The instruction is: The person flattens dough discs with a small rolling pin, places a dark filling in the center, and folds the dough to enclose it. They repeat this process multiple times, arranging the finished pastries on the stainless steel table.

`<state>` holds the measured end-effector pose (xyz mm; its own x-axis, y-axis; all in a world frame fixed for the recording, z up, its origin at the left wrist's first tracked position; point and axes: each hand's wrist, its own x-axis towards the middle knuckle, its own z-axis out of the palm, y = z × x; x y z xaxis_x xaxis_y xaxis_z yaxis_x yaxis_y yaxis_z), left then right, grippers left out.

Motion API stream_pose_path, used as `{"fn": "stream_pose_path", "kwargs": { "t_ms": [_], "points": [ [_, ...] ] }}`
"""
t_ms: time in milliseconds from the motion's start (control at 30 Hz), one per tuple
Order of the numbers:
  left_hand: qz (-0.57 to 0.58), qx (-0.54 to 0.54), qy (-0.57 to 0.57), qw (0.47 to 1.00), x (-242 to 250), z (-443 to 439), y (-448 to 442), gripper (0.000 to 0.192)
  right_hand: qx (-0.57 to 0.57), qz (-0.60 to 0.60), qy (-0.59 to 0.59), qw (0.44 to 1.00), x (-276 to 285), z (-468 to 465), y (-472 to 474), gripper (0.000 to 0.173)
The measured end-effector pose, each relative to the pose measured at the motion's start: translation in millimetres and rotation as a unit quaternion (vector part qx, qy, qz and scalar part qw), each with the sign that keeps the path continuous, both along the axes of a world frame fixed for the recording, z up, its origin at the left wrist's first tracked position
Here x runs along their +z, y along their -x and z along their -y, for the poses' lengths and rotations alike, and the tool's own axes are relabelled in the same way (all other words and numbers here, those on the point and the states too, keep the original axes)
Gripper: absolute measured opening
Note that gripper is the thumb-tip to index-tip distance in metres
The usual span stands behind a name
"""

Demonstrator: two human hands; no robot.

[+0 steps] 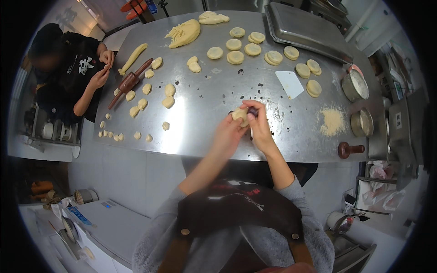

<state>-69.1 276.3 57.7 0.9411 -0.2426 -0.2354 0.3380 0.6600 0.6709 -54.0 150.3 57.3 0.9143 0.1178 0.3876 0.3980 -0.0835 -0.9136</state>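
Note:
Over the front of the stainless steel table (201,85), both hands hold one pale piece of dough (240,115) with a dark purple ball of filling (253,111) against it. My left hand (227,131), slightly blurred, grips the dough from the left. Around the right side curl the fingers of my right hand (261,124), the thumb near the filling. How far the dough wraps the filling is hidden by the fingers. Dark crumbs dot the steel around the hands. Beyond them lies a white dough scraper (289,84), close to several flattened round filled cakes (273,58).
Small dough pieces (134,111) and a wooden rolling pin (129,82) lie left, near a co-worker (68,71). A large dough slab (184,33) sits at the back. Rightward are an upturned metal tray (307,30), flour bowls (355,85), crumbly powder (333,121) and a wooden press (350,150).

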Motion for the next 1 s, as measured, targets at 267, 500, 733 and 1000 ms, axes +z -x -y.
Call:
{"fn": "stream_pose_path", "kwargs": {
  "t_ms": [267, 500, 733, 1000],
  "points": [
    [-0.012, -0.033, 0.072, 0.997, 5.8, -8.5, 4.8, 0.033, 0.017, 0.11, 0.215, 0.97, -0.9, 2.3, 2.2, 0.046],
    [0.028, -0.021, 0.02, 0.999, 1.9, -0.4, -0.9, 0.038, 0.031, 0.069, 0.126, 0.989, -5.0, 2.1, 1.1, 0.062],
    [0.058, -0.04, 0.0, 0.998, 7.9, -3.0, -1.5, 0.044, 0.017, 0.127, 0.253, 0.959, 4.7, 10.3, 2.3, 0.085],
    [0.102, -0.12, -0.109, 0.982, 27.4, -14.1, 0.6, 0.035, 0.157, -0.096, 0.12, 0.976, 31.4, 27.3, -15.7, 0.086]
  ]
}}
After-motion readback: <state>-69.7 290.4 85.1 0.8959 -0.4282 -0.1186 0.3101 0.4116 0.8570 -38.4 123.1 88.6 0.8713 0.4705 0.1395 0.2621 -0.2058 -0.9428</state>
